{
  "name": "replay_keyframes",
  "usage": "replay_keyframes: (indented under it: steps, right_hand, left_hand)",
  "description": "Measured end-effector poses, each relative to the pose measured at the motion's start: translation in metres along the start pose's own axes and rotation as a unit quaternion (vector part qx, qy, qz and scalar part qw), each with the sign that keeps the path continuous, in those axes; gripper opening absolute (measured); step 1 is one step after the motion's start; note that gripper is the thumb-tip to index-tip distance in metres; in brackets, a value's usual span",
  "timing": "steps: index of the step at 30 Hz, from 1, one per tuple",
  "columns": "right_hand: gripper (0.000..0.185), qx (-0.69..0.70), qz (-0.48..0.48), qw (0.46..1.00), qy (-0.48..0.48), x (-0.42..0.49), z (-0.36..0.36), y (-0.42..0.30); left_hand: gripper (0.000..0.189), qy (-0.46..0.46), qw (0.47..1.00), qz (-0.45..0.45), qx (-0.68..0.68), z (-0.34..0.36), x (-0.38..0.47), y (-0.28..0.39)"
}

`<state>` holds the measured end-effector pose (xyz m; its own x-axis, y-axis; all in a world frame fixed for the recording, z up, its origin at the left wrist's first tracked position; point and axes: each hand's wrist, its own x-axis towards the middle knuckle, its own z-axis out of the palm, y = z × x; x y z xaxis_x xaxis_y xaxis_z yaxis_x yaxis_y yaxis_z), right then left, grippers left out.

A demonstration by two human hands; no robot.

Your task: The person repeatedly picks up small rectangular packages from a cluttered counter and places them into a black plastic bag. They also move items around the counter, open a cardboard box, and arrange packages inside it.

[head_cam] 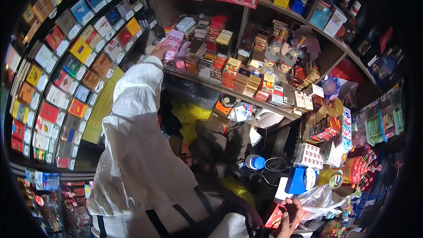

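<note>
My left hand (160, 51), at the end of a white sleeve, grips a pink patterned pack (174, 41) above the left part of the wooden shelf. Stacks of cigarette packs and cartons (195, 53) stand just right of it. At the lower right is my right hand (288, 216), its fingers curled apart with nothing seen between them. Beside that hand lies a red box (275, 215), partly hidden by it. A clear plastic bag (317, 201) is to the right of these fingers.
A tiered rack of cigarette packs (59, 76) fills the left side. Two clear glass bottles (289, 58) stand on the shelf. Lower down are a blue-capped bottle (255, 162), loose cables (276, 165), a blue box (296, 180) and a red container of lollipops (355, 170).
</note>
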<state>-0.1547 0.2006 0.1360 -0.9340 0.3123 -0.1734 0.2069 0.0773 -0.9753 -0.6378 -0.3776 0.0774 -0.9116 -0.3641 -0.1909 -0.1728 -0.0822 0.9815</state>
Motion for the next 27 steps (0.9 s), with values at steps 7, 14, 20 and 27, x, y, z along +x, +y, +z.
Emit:
replay_keyframes:
  steps: [7, 14, 20, 27]
  right_hand:
    - [0.042, -0.153, -0.022, 0.987, -0.033, 0.006, -0.012, 0.013]
    - [0.041, -0.173, -0.089, 0.981, -0.01, -0.001, -0.015, 0.022]
    - [0.048, -0.132, -0.087, 0.987, -0.025, 0.0, -0.013, 0.016]
    - [0.039, -0.238, -0.215, 0.945, -0.064, -0.009, -0.021, 0.026]
  left_hand:
    - [0.059, -0.07, 0.993, -0.083, 0.034, 0.0, 0.089, -0.021]
    - [0.046, -0.082, 0.98, -0.091, 0.157, -0.018, 0.187, -0.076]
    - [0.042, -0.065, 0.963, -0.057, 0.256, -0.028, 0.224, -0.097]
    - [0.046, -0.028, 0.926, -0.028, 0.375, -0.022, 0.207, -0.081]
